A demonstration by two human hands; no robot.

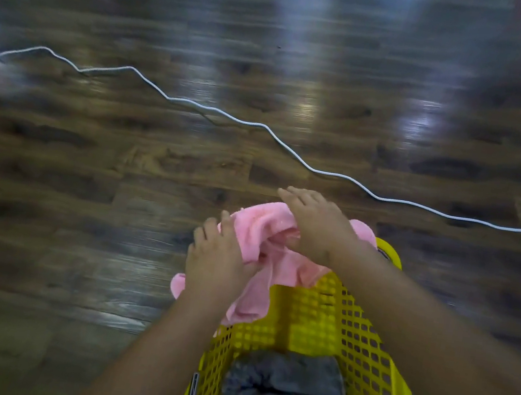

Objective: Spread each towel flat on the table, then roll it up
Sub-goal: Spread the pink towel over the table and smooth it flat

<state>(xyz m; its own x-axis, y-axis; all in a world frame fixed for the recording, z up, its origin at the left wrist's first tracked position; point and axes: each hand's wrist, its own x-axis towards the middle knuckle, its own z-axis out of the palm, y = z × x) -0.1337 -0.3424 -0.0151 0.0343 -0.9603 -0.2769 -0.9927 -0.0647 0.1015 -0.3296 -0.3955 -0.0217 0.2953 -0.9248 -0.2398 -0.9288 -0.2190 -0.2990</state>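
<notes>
Dark wood-grain surface point(121, 177) under white cable point(292, 155) and yellow basket point(373, 364).

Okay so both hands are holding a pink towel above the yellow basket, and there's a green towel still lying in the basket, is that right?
Not quite. The head view shows the towel lying in the yellow basket is grey, not green. The rest holds: the left hand and right hand both grip the pink towel above it.

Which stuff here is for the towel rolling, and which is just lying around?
For the job:
pink towel, bunched in both hands
left hand
right hand
grey towel in the yellow basket

Just lying about:
white cord across the wooden surface
</notes>
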